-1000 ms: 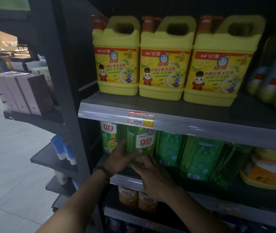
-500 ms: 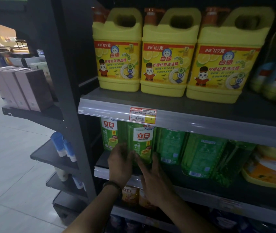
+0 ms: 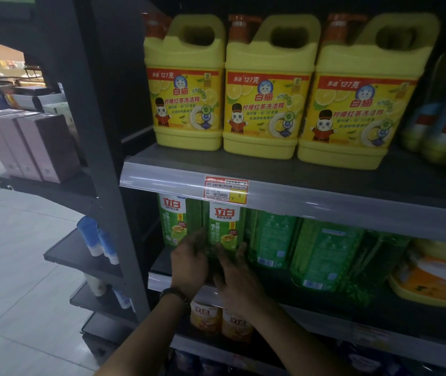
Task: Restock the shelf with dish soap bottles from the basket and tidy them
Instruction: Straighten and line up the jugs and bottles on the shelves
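Well, far on the left, pink boxes (image 3: 34,147) stand on a side shelf (image 3: 53,187), and blue tubes (image 3: 97,237) stand on the one below. Next comes the big dark shelf (image 3: 108,158). Up top, three yellow jugs (image 3: 266,88) stand in a row, with a price tag (image 3: 226,189) on the rail (image 3: 325,198) under them.

On the middle level, a green soap bottle (image 3: 174,221) stands upright at the left end, label out. Just beside it stands a second green bottle (image 3: 224,226), label out too, and both hands are on this one. The left hand (image 3: 189,263) presses its left side with flat fingers, not curled round it, as far as the dim light shows. The right hand (image 3: 236,280) touches its lower front with fingers spread and straight.

Further right, more green bottles (image 3: 322,256) stand with their back labels out. Last comes an orange and yellow tub (image 3: 433,275).
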Motion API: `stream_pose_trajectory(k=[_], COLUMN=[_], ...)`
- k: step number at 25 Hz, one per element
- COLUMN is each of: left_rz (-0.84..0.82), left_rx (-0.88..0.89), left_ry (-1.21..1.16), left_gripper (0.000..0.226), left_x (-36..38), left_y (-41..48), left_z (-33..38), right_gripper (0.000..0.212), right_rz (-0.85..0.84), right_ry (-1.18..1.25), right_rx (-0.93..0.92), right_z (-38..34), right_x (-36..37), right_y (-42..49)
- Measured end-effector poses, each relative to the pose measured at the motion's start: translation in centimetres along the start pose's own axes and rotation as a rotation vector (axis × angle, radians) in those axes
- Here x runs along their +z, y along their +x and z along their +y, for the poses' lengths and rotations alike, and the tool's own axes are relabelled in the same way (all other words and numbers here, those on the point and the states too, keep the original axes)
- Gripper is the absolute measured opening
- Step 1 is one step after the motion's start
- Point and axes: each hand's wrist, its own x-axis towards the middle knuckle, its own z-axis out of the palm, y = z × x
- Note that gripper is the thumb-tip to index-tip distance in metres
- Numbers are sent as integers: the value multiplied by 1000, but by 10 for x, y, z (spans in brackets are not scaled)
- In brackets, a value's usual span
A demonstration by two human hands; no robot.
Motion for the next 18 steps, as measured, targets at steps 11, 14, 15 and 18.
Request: stream_pose_trajectory(k=[11, 14, 15, 18], left_rz=[-283, -338, -342, -343], left_rx=[-27, -52, -66, -70], left_ry=[-12, -113, -128, -121], left_gripper=[53, 61, 59, 53], left_x=[-14, -19, -19, -21], left_y=[-4, -9, -10, -12], left_z=[12, 18, 20, 28], right_gripper=[96, 93, 91, 83], right_rz=[-125, -116, -113, -83], right_ry=[238, 253, 247, 192], right_rx=[6, -7, -15, -17], right_z=[6, 5, 3, 2], right_x=[-25, -27, -27, -32], right_y=[1, -5, -8, -18])
